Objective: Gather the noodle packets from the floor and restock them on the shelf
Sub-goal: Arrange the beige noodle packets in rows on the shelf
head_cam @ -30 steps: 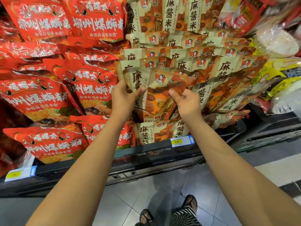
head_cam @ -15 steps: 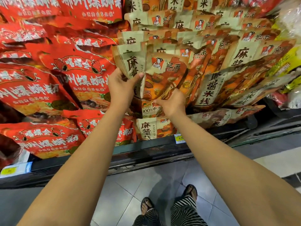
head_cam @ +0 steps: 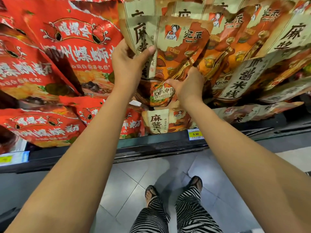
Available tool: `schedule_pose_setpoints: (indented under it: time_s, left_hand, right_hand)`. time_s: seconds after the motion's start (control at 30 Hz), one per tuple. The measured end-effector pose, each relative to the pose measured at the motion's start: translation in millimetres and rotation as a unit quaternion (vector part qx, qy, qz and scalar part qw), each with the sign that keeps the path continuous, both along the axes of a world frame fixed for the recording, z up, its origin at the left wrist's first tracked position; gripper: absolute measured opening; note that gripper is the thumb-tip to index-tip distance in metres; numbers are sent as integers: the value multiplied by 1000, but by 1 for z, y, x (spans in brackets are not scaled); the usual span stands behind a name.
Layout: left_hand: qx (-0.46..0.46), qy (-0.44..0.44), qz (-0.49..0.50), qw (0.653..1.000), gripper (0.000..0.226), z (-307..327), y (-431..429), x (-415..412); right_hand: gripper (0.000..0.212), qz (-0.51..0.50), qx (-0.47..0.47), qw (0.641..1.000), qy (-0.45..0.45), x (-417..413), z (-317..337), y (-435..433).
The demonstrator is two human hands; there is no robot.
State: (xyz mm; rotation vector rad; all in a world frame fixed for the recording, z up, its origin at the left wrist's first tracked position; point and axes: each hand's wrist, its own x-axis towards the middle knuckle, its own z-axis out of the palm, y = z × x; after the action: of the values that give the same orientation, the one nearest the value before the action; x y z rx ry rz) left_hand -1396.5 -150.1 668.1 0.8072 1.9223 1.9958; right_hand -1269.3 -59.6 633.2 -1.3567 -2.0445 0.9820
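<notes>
A beige and orange noodle packet (head_cam: 175, 52) stands upright at the front of a row of like packets (head_cam: 239, 52) on the shelf. My left hand (head_cam: 129, 64) grips its upper left edge, thumb across the front. My right hand (head_cam: 188, 86) pinches its lower right part, thumb on the front near the bottom label and fingers hidden behind it. Another beige packet (head_cam: 159, 121) lies below it at the shelf's front.
Red noodle packets (head_cam: 67, 52) fill the shelf to the left. The dark shelf edge (head_cam: 151, 145) carries a yellow price tag (head_cam: 195, 134). Below are grey floor tiles (head_cam: 134, 182) and my sandalled feet in striped trousers (head_cam: 188, 214).
The view has closed in on the shelf. My right hand slid down from the packet's middle to its lower right part; my left hand keeps its grip on the upper left edge.
</notes>
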Motion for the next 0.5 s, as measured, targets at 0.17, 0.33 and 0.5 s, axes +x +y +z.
schedule_pose_setpoints:
  time_s: [0.17,0.33,0.5]
  left_hand:
    - [-5,-41,-8,999,18,-12,-19,4]
    - [26,-78,-9,997,19,-14,-22,17]
    - [42,-112,-24,993,17,-13,-17,31]
  right_hand:
    - [21,54,-6,999,-7,14,12,-1]
    - [53,56,8,998,-41,31,29,0]
    - [60,4,46,999,-11,48,26,-14]
